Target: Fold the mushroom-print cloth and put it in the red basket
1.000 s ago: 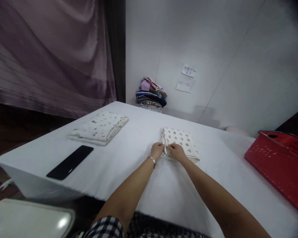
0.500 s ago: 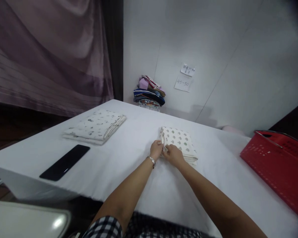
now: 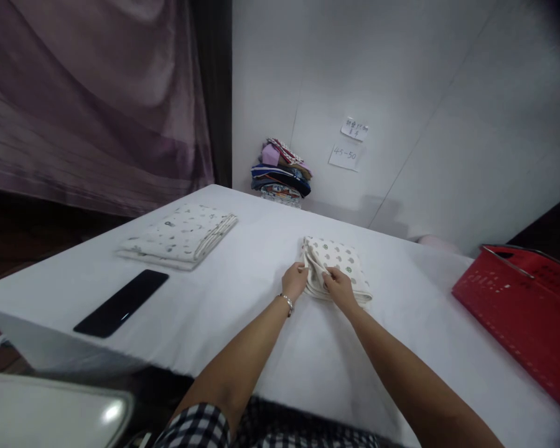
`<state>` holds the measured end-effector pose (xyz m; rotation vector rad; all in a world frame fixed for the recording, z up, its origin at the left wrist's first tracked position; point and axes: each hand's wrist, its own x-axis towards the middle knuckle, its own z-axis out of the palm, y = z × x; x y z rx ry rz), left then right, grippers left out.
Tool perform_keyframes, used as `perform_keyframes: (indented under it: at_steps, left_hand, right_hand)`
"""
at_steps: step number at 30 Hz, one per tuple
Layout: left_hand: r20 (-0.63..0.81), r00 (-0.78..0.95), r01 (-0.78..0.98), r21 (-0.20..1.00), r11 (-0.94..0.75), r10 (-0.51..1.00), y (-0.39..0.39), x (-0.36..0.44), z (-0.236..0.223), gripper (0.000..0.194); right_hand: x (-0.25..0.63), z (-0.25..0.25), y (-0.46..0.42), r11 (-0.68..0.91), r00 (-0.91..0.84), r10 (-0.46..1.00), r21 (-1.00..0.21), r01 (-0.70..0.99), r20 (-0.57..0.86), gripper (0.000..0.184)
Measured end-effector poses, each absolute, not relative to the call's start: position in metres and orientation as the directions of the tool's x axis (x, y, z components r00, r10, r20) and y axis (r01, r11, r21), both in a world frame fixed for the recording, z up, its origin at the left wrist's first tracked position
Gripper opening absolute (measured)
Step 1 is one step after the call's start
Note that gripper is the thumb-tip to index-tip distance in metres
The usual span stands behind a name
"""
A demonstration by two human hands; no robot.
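Note:
A small folded white cloth with green prints [image 3: 340,261] lies in the middle of the white table [image 3: 270,311]. My left hand [image 3: 294,281], with a bracelet at the wrist, pinches the cloth's near left corner. My right hand [image 3: 338,287] grips the near edge beside it, fingers curled over the fabric, and that corner of the cloth is bunched up between both hands.
A larger folded printed cloth [image 3: 180,235] lies at the far left, with a black phone [image 3: 121,302] in front of it. A red basket [image 3: 527,311] stands at the right. A pile of coloured clothes [image 3: 281,174] sits against the wall under two paper notes [image 3: 348,146].
My right hand has shifted a little to the right along the cloth's near edge, and the near left corner is now lifted and bunched. The left hand has stayed at the corner.

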<state>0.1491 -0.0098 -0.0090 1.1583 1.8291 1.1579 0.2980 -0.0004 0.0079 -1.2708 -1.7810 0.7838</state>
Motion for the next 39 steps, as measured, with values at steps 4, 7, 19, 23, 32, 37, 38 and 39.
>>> perform_keyframes:
  at_steps: [4, 7, 19, 23, 32, 37, 38, 39]
  left_hand:
    - [0.003, -0.36, 0.438, 0.883, 0.166, 0.933, -0.014, 0.152, -0.007, 0.025]
    - [-0.003, -0.345, 0.457, 0.873, 0.171, 0.938, -0.016, 0.153, -0.008, 0.021]
    - [-0.074, -0.339, 0.356, 0.913, 0.201, 0.938, -0.017, 0.155, -0.003, 0.017]
    - [-0.079, -0.33, 0.334, 0.922, 0.194, 0.941, -0.015, 0.155, -0.005, 0.019]
    - [-0.039, -0.3, 0.369, 0.917, 0.154, 0.953, -0.018, 0.151, -0.01, 0.018]
    - [-0.034, -0.314, 0.387, 0.908, 0.161, 0.949, -0.016, 0.151, -0.016, 0.016]
    - [-0.037, -0.317, 0.386, 0.908, 0.164, 0.948, -0.016, 0.151, -0.016, 0.015]
    - [-0.04, -0.319, 0.383, 0.909, 0.167, 0.947, -0.015, 0.152, -0.017, 0.014]
  right_hand:
    - [0.292, 0.007, -0.006, 0.418, -0.254, 0.907, -0.658, 0.626, 0.335, 0.028]
    - [0.284, 0.01, -0.012, 0.453, -0.362, 0.891, -0.483, 0.749, 0.274, 0.025]
    - [0.273, 0.012, -0.019, 0.466, -0.44, 0.877, -0.115, 0.877, 0.194, 0.026]
    - [0.274, 0.013, -0.021, 0.441, -0.413, 0.89, -0.131, 0.888, 0.196, 0.029]
    - [0.287, 0.02, -0.008, 0.347, -0.304, 0.938, -0.419, 0.839, 0.168, 0.022]
    - [0.287, 0.021, -0.008, 0.369, -0.325, 0.93, -0.428, 0.825, 0.174, 0.022]
    - [0.286, 0.021, -0.009, 0.374, -0.333, 0.928, -0.408, 0.833, 0.17, 0.023]
    - [0.286, 0.021, -0.01, 0.382, -0.344, 0.924, -0.385, 0.84, 0.167, 0.024]
